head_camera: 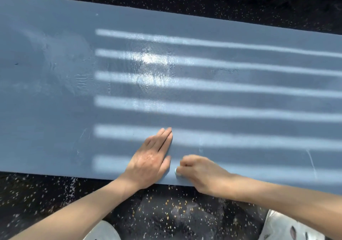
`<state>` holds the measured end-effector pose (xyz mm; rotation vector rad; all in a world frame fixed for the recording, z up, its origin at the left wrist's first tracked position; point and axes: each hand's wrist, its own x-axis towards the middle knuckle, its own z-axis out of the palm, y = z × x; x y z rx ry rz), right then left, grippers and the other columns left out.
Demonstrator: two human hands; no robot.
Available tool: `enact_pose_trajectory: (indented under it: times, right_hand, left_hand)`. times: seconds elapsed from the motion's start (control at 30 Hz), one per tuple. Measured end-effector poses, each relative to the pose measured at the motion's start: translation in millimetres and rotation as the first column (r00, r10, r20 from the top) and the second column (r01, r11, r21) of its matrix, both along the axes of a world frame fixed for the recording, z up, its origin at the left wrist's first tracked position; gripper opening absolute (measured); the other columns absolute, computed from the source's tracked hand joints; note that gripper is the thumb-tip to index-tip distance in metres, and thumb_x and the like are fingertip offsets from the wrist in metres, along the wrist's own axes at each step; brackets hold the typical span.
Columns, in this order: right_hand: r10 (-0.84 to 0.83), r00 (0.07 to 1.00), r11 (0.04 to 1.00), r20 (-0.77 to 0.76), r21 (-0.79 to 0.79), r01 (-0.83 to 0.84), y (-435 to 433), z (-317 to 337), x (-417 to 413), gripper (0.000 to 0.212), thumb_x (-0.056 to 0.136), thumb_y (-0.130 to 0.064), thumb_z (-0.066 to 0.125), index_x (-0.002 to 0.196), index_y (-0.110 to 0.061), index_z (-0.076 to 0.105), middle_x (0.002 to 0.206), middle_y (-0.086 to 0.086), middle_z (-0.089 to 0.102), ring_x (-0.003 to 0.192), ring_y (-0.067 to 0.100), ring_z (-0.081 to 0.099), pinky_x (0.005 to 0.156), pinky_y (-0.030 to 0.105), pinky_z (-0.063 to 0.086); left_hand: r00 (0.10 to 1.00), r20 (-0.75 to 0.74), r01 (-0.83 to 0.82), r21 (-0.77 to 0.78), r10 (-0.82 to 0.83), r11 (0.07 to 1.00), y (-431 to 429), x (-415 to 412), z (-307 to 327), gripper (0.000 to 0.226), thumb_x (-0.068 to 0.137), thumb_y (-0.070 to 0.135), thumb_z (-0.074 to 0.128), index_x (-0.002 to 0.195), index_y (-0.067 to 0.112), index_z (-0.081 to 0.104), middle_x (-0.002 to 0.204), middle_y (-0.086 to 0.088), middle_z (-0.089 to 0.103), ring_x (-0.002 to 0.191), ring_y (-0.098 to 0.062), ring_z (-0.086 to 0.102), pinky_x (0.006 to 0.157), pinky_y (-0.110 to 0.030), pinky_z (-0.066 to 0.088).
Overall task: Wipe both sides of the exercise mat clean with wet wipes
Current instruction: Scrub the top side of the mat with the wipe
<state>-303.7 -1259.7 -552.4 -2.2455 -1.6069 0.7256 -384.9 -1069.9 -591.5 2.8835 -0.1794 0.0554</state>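
Note:
A grey-blue exercise mat (55, 101) lies flat across the floor, striped with bands of sunlight and showing wet, shiny patches near its middle. My left hand (150, 158) rests flat on the mat near its front edge, fingers straight and together. Just to its right, my right hand (201, 173) is curled, knuckles up, pressing a small bunched pale wet wipe (178, 172) onto the mat; only a sliver of the wipe shows under the fingers.
Black speckled rubber flooring (185, 212) surrounds the mat in front and behind. My knees in light trousers (281, 226) show at the bottom edge, close to the mat's front edge.

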Motion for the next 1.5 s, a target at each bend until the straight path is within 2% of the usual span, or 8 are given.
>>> enact_pose_trajectory:
  times: [0.1,0.3,0.47,0.63,0.77,0.93,1.3,1.5]
  right_hand:
    - [-0.13,0.99,0.991,0.048,0.047,0.128,-0.6,-1.9,2.8,0.011,0.079,-0.006,0.062,0.082,-0.016,0.056,0.078,0.001,0.046,0.065,0.017,0.036,0.056,0.024,0.025]
    - [-0.015,0.963,1.0,-0.268,0.007,0.018,-20.0,6.9,-34.4,0.017,0.093,-0.01,0.047,0.094,-0.014,0.064,0.091,0.005,0.053,0.069,0.023,0.048,0.058,0.031,0.041]
    - [-0.354,0.871,0.873,-0.34,0.214,0.438,0.0,46.5,19.1,0.007,0.087,-0.023,0.067,0.087,-0.023,0.074,0.074,-0.007,0.06,0.066,0.004,0.055,0.064,0.018,0.044]
    - [-0.51,0.586,0.573,-0.63,0.26,0.778,22.2,94.3,86.5,0.01,0.083,-0.005,0.073,0.09,-0.012,0.073,0.074,0.003,0.07,0.067,0.01,0.062,0.069,0.027,0.052]
    - [-0.535,0.409,0.42,-0.739,0.187,0.888,33.1,109.6,106.9,0.014,0.083,-0.014,0.074,0.096,-0.01,0.074,0.084,0.012,0.072,0.077,0.013,0.064,0.08,0.038,0.052]
    - [-0.398,0.314,0.39,-0.862,0.151,0.908,40.7,125.5,114.7,0.015,0.094,-0.005,0.057,0.099,-0.004,0.071,0.089,0.009,0.074,0.077,0.015,0.069,0.071,0.022,0.053]
    - [-0.389,0.249,0.38,-0.887,0.092,0.921,39.7,137.5,120.2,0.023,0.092,-0.013,0.058,0.109,-0.001,0.068,0.097,0.012,0.073,0.08,0.015,0.069,0.069,0.021,0.053]
    - [-0.335,0.282,0.401,-0.899,0.135,0.906,39.1,137.5,117.4,0.031,0.079,-0.006,0.069,0.11,-0.004,0.066,0.096,0.013,0.073,0.081,0.016,0.068,0.073,0.021,0.052]
  left_hand:
    - [1.0,0.026,0.002,0.002,-0.002,1.0,-1.5,-2.3,-0.9,0.056,0.091,0.021,0.04,0.142,-0.002,0.046,0.15,-0.014,0.043,0.14,-0.027,0.039,0.114,-0.04,0.031]
    - [1.0,0.031,0.005,-0.063,-0.003,0.998,-0.3,-2.6,-0.4,0.058,0.088,0.02,0.043,0.141,-0.001,0.047,0.149,-0.013,0.044,0.141,-0.025,0.035,0.112,-0.04,0.033]
    - [0.994,0.106,0.072,-0.296,-0.042,0.953,-0.8,22.5,18.3,0.043,0.094,0.02,0.044,0.131,0.002,0.057,0.137,-0.008,0.055,0.134,-0.022,0.042,0.115,-0.026,0.027]
    - [0.983,-0.026,-0.131,-0.791,0.181,0.597,-1.1,87.6,89.3,0.025,0.097,0.018,0.051,0.117,0.019,0.066,0.106,0.009,0.072,0.103,-0.004,0.065,0.092,-0.019,0.046]
    - [0.934,-0.317,-0.35,-0.907,0.168,0.233,1.4,123.8,139.2,0.019,0.1,0.015,0.055,0.111,0.026,0.066,0.085,0.009,0.073,0.078,-0.009,0.067,0.076,-0.017,0.05]
    - [0.939,-0.276,-0.328,-0.899,0.205,0.292,3.3,132.0,159.5,0.025,0.088,0.019,0.073,0.111,0.026,0.068,0.1,0.003,0.073,0.072,-0.012,0.07,0.076,-0.028,0.055]
    - [0.957,-0.231,-0.272,-0.923,0.175,0.272,11.6,135.9,164.0,0.024,0.087,0.016,0.075,0.106,0.029,0.068,0.098,0.0,0.076,0.071,-0.015,0.067,0.077,-0.026,0.055]
    - [0.919,-0.331,-0.362,-0.923,0.215,0.129,6.0,139.0,166.2,0.006,0.094,0.024,0.065,0.099,0.024,0.068,0.085,0.002,0.075,0.077,-0.014,0.07,0.074,-0.022,0.053]
